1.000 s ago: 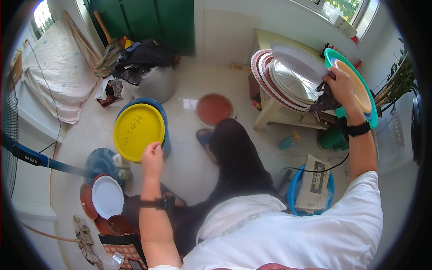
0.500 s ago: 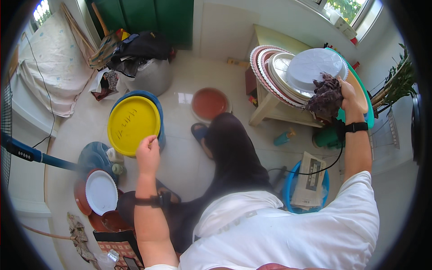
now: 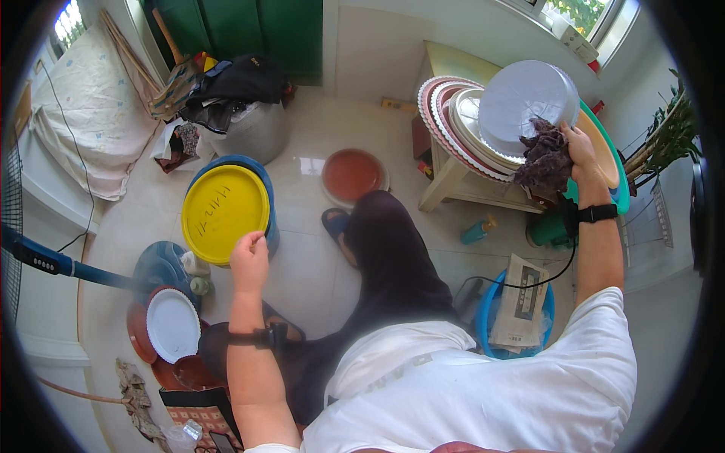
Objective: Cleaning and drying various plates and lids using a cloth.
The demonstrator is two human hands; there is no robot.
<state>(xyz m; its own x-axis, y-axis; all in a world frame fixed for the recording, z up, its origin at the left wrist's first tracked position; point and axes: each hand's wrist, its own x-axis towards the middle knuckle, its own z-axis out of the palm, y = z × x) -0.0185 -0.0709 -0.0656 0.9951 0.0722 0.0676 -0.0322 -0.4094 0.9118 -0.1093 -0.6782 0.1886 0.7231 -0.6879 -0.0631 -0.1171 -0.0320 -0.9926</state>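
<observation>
While right fingers [image 3: 573, 137] grip plate [image 3: 521, 102] and cloth [image 3: 545, 155], left fingers [image 3: 250, 244] curled together, handwriting [image 3: 212, 210] on yellow lid [image 3: 238, 223]

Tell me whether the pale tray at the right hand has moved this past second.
Yes: against the table, the pale tray has moved rightward.

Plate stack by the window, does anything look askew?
Yes: the pale plate appears off-centre over the stack, toward its right. The right hand, holding a dark cloth, is at the plate's edge, perhaps handling it.
</observation>
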